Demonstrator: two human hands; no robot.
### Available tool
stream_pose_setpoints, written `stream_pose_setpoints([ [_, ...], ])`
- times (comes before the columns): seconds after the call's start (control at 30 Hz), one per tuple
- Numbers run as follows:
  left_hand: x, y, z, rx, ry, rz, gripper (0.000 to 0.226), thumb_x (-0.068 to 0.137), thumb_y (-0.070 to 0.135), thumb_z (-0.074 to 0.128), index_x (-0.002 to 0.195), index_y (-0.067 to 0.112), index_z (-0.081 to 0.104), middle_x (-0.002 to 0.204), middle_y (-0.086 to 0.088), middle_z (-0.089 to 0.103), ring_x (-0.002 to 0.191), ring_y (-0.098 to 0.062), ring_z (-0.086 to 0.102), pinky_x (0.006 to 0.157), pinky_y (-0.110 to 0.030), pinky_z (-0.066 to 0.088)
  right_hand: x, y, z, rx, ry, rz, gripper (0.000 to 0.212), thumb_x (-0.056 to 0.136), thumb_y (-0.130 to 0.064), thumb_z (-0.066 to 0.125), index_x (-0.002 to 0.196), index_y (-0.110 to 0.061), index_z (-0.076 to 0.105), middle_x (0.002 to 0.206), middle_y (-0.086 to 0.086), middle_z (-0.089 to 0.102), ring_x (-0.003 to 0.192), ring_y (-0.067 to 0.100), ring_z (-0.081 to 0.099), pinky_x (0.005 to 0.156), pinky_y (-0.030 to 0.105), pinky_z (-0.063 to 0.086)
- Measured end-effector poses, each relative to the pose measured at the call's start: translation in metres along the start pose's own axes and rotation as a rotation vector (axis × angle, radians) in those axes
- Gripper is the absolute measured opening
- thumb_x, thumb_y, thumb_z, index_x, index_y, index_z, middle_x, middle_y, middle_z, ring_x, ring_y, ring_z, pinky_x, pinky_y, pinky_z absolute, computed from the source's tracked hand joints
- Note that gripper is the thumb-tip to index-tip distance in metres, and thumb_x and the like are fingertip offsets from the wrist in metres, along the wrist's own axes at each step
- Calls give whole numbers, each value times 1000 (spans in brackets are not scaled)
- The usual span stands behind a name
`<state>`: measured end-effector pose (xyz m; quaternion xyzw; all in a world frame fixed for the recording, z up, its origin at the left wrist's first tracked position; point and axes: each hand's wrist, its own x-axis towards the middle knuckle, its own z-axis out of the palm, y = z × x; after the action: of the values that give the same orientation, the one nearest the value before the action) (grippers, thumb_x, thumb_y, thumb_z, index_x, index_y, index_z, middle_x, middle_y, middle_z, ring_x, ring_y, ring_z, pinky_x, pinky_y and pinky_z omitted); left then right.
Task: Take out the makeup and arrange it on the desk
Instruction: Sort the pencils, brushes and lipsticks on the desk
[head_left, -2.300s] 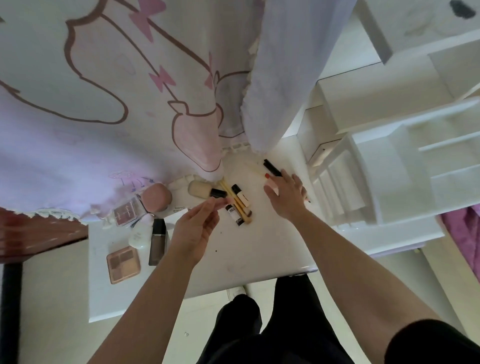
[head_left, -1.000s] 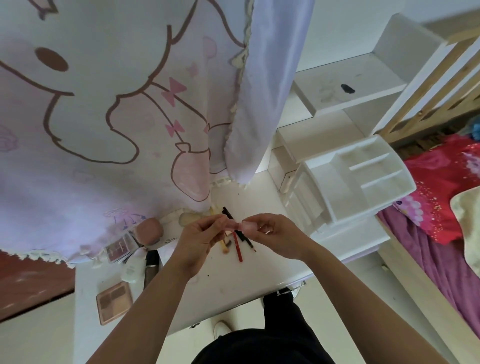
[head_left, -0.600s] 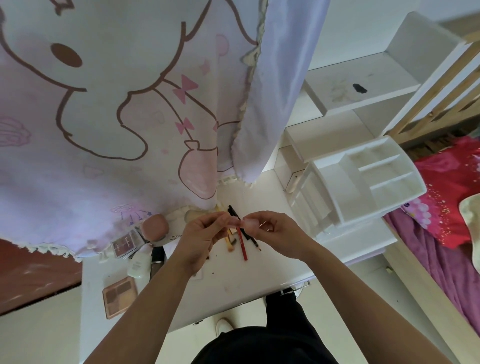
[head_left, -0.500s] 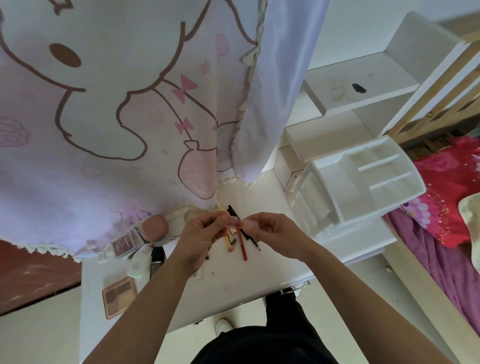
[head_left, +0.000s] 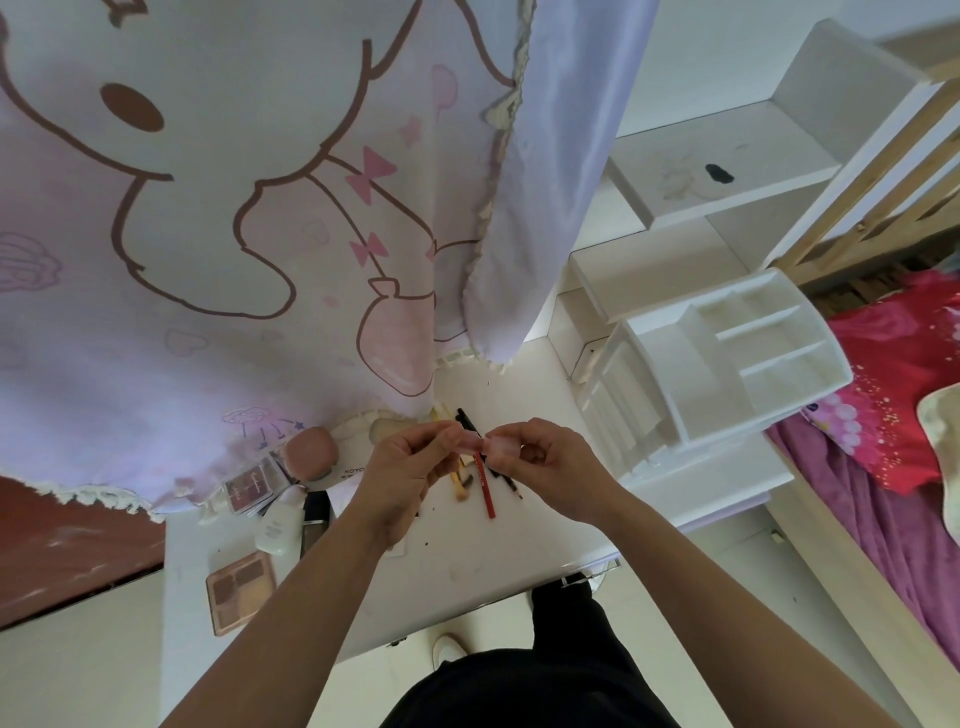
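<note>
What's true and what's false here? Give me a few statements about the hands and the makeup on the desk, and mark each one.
1. The left hand and right hand both pinch one small pink item between them. True.
2. The red pencil stands in the organizer. False: it lies flat on the desk, just under the hands.
3. The organizer's top compartments look empty. True.
4. The palette lies to the right of the organizer. False: it lies near the desk's left front corner, left of both hands.
</note>
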<state>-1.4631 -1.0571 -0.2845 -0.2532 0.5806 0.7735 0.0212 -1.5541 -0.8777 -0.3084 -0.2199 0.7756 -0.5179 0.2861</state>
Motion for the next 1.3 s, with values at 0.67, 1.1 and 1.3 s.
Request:
stream_pose_setpoints([
  [0.67, -3, 4, 0, 50, -2, 48, 30, 81, 25, 68, 107, 10, 70, 94, -2, 77, 94, -13, 71, 82, -24, 54, -13, 2, 8, 31, 45, -39, 22, 91, -28, 72, 113, -30, 74, 81, -8, 62, 73, 4, 60, 73, 19, 49],
  [1.1, 1, 25, 12, 93, -47, 35, 35, 96, 27, 56, 111, -3, 67, 97, -9, 75, 80, -14, 59, 79, -26, 51, -23, -25, 0, -85, 102, -25, 62, 102, -53, 22, 90, -4, 57, 72, 9, 56, 67, 21, 52, 68, 32, 44],
  [1.3, -2, 28, 37, 389, 97, 74, 57, 107, 43, 26, 91, 15, 73, 60, -4, 44, 62, -26, 44, 61, -38, 44, -16, -31, 4, -46, 118, -15, 71, 102, -58, 21, 99, 1, 59, 66, -3, 44, 61, 11, 42, 64, 34, 41],
])
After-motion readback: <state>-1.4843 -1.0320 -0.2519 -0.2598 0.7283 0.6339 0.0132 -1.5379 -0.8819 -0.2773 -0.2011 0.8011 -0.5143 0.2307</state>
